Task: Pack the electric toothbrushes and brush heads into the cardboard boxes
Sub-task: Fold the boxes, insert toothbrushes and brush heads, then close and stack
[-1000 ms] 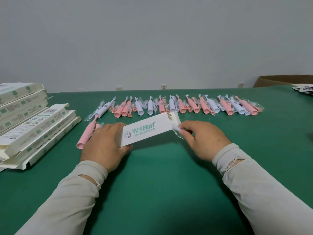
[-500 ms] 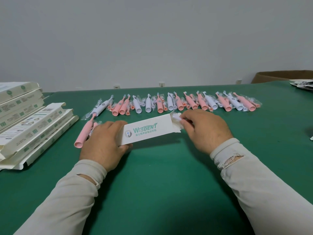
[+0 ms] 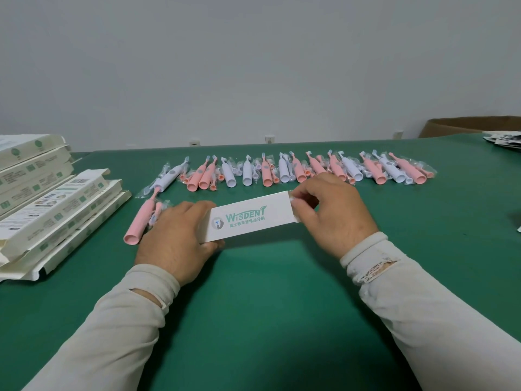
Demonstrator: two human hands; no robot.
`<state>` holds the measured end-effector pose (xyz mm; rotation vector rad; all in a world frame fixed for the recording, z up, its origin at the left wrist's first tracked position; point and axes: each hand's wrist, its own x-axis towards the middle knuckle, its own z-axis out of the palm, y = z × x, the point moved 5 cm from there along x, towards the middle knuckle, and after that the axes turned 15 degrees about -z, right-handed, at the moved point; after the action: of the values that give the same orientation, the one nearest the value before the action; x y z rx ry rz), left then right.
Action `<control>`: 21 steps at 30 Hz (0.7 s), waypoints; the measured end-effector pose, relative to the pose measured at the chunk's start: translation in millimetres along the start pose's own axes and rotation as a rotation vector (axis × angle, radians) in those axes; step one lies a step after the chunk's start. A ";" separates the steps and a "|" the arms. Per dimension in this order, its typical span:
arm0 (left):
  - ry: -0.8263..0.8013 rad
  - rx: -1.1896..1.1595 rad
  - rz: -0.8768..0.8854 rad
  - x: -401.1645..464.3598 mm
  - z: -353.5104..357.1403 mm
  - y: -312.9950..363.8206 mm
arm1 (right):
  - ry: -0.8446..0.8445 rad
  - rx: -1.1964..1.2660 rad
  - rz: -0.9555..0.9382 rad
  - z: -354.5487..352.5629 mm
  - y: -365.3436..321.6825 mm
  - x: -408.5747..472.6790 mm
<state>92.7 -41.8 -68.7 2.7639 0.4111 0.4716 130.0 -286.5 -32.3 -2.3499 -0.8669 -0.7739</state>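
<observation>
Both hands grip one white box (image 3: 249, 221), left hand (image 3: 176, 238) at its closed end, right hand (image 3: 332, 215) pinching its flap; contents hidden. Perhaps fourteen toothbrushes (image 3: 298, 170) line the bench (image 3: 267, 306).

Left hand (image 3: 174, 238) grips the left end of a white box (image 3: 251, 220), fingers curled round it. Right hand (image 3: 332, 213) pinches the box's right end, where the flap sits; whether the flap is tucked in is hard to tell. Box is held just above the green table (image 3: 267, 306), printed face up. Behind it, a row of pink and white toothbrushes (image 3: 296, 170) in clear bags. One pink toothbrush (image 3: 139, 224) lies just left of the left hand. Stack of flat boxes (image 3: 50, 210) at far left. Brown carton (image 3: 476, 126) at far right, papers (image 3: 504, 139) beside it.
</observation>
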 end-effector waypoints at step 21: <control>-0.001 -0.074 -0.013 2.5 0.3 -3.7 | 0.124 0.381 0.092 -9.7 28.6 -6.2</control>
<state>94.2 -37.7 -69.6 2.6881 0.4030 0.4732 142.9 -314.2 -37.1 -1.9706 -0.7701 -0.6443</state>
